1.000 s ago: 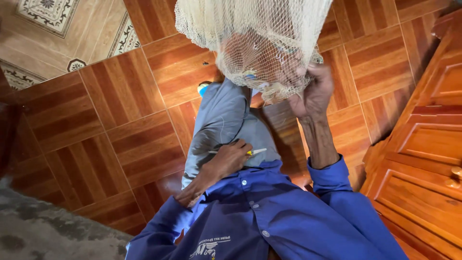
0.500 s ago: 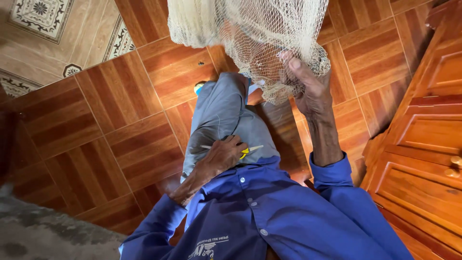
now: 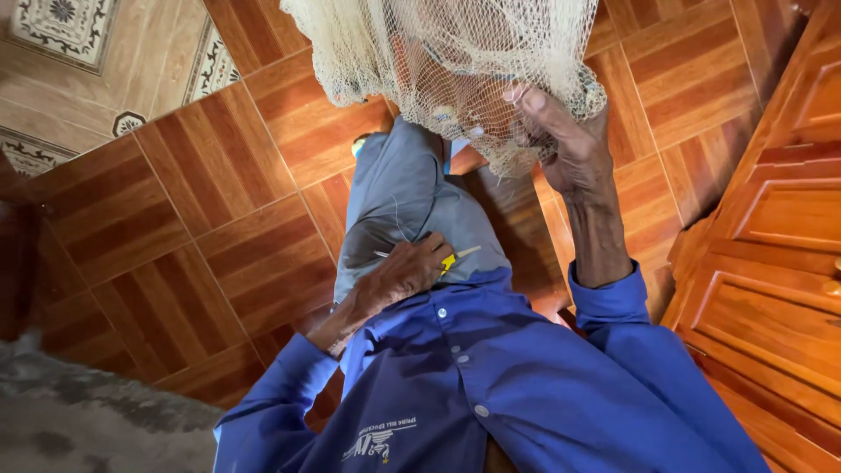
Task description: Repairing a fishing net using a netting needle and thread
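Overhead, right hand grips net; left hand apparently pinches yellow tool.

Cream fishing net bunched, hanging, held up; yellow netting needle flat on thigh.

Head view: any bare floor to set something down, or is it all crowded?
Free: brown floor tiles left of the grey trouser leg, up to the patterned tiles. Crowded: the net gripped by the right hand overhead; the left hand with a yellow tool on the lap; wooden door hemming the right.
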